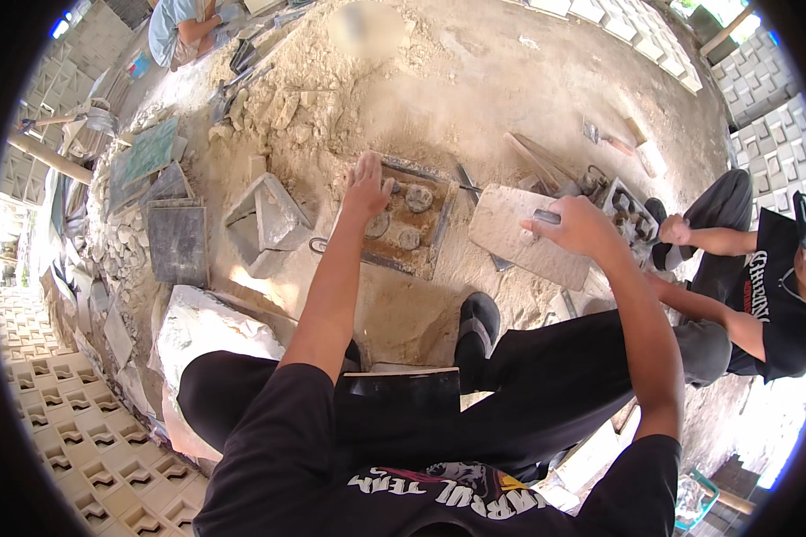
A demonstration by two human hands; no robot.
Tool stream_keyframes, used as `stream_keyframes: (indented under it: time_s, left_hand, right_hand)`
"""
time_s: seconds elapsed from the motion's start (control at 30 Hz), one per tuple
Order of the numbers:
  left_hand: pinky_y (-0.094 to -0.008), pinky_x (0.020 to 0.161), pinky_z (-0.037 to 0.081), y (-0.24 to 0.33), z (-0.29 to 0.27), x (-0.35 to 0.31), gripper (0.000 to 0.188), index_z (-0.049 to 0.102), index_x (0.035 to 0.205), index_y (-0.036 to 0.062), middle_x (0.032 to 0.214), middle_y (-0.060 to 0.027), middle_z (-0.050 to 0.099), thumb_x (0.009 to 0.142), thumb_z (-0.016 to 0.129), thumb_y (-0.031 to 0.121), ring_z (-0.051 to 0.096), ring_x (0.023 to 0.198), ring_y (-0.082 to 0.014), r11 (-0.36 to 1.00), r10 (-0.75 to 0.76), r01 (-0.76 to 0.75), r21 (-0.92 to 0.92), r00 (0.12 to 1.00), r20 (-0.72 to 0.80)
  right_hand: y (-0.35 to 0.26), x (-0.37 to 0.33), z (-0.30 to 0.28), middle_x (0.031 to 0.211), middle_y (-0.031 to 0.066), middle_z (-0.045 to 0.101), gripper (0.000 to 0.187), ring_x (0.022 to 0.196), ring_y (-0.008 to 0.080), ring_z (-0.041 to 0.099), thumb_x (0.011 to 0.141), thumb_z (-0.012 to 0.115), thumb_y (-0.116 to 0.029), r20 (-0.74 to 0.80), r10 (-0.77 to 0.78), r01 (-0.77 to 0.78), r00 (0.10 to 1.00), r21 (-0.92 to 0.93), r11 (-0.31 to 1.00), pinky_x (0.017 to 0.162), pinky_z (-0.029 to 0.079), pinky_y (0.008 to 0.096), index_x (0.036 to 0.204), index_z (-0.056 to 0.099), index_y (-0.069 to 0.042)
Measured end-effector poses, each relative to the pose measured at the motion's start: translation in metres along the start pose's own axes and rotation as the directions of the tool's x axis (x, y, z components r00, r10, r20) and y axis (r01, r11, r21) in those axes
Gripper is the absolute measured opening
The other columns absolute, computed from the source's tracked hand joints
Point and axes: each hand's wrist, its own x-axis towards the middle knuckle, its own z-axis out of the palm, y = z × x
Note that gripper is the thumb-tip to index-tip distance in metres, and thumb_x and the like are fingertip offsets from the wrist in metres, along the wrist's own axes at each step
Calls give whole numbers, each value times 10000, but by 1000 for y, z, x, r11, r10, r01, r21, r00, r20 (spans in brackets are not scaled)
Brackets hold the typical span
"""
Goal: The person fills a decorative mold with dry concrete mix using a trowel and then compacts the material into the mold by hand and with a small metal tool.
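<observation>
In front of me on the ground lies a rectangular mould (pixel 439 234) with a dark frame and several round raised discs inside. My left hand (pixel 367 186) rests on the far left corner of its frame, fingers stretched out and nothing held. To the right, my right hand (pixel 575 224) is closed round the short dark handle (pixel 546 217) of a flat, dusty tan board (pixel 510 228). The board is tilted and sits to the right of the mould. Whether it touches the ground cannot be seen.
A mound of sandy powder (pixel 304 98) spreads beyond the mould. Triangular slabs (pixel 278 215) and a dark square plate (pixel 177 243) lie left. Wooden strips (pixel 542 163) and a trowel (pixel 607 139) are at the right. One person (pixel 761 286) sits close on my right; another (pixel 181 31) is far left.
</observation>
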Motion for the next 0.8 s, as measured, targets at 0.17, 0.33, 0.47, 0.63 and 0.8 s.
stream_keyframes:
  time_s: [0.17, 0.33, 0.47, 0.63, 0.8]
  left_hand:
    - [-473, 1210, 147, -1, 4, 7, 719, 188, 1530, -12, 1594, -231, 186, 1007, 393, 437, 178, 1479, -375, 983, 126, -137, -120, 987, -97]
    - [-466, 1221, 105, -10, 10, 17, 778, 168, 1524, -35, 1593, -245, 165, 1009, 319, 528, 142, 1490, -366, 997, -40, 48, 62, 992, -122]
    - [-454, 1230, 76, 41, 18, 24, 812, 214, 1510, -31, 1580, -226, 217, 1002, 236, 601, 150, 1491, -346, 963, 209, -190, 192, 974, -85]
    - [-445, 1226, 132, 107, 27, 38, 730, 464, 1376, -28, 1502, -198, 388, 1016, 250, 569, 252, 1464, -311, 935, 353, -341, -93, 909, 221]
    - [-435, 1216, 182, 139, 24, 31, 502, 574, 1266, -33, 1443, -186, 461, 1018, 428, 379, 297, 1436, -318, 859, 504, -429, -280, 805, 312]
  right_hand:
    - [-1, 5, 2, 768, 232, 675, 663, 790, 395, 679, 818, 615, -667, 23, 8, -9, 1000, 11, 1000, 717, 531, 475, 848, 713, -12]
    - [-4, 9, -1, 759, 221, 677, 657, 776, 392, 678, 824, 611, -664, 20, -10, 9, 1000, 40, 999, 709, 531, 476, 868, 712, -16]
    - [0, 10, -8, 752, 226, 673, 648, 765, 396, 676, 830, 613, -653, 13, 29, -29, 999, 5, 1000, 706, 532, 471, 872, 711, -13]
    - [7, 20, -8, 766, 237, 677, 666, 770, 411, 675, 826, 615, -658, 28, 58, -59, 998, 38, 998, 713, 531, 477, 860, 709, 0]
    - [26, 18, 0, 701, 252, 638, 617, 681, 393, 653, 838, 648, -598, -86, 63, -62, 994, 11, 998, 638, 490, 452, 802, 700, 15]
